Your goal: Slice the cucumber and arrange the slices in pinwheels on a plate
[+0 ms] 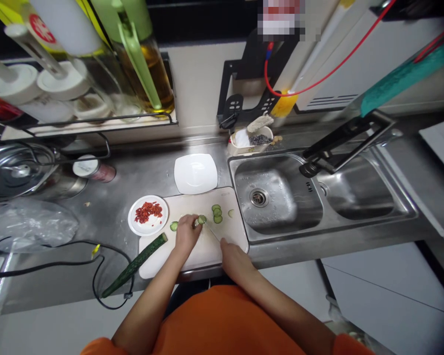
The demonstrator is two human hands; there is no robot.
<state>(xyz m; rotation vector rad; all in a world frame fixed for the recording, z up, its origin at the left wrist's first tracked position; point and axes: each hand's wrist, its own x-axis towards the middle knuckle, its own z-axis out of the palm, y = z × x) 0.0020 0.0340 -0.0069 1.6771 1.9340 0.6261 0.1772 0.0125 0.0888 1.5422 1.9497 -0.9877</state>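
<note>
A pale cutting board lies on the steel counter. My left hand is over its middle, fingers closed round a short piece of cucumber whose green end shows past the fingertips. In my right hand is a knife; its thin blade reaches toward that cucumber piece, and the grip is covered by my fingers. Several cucumber slices overlap on the right of the board, beside a thin sliver. One cut piece lies left of my left hand. A long cucumber rests slanting across the board's left edge.
A white plate of chopped red bits touches the board's upper left. Behind the board sits a square white plate. The double sink is at the right, under a black faucet. A black cable crosses the counter's left.
</note>
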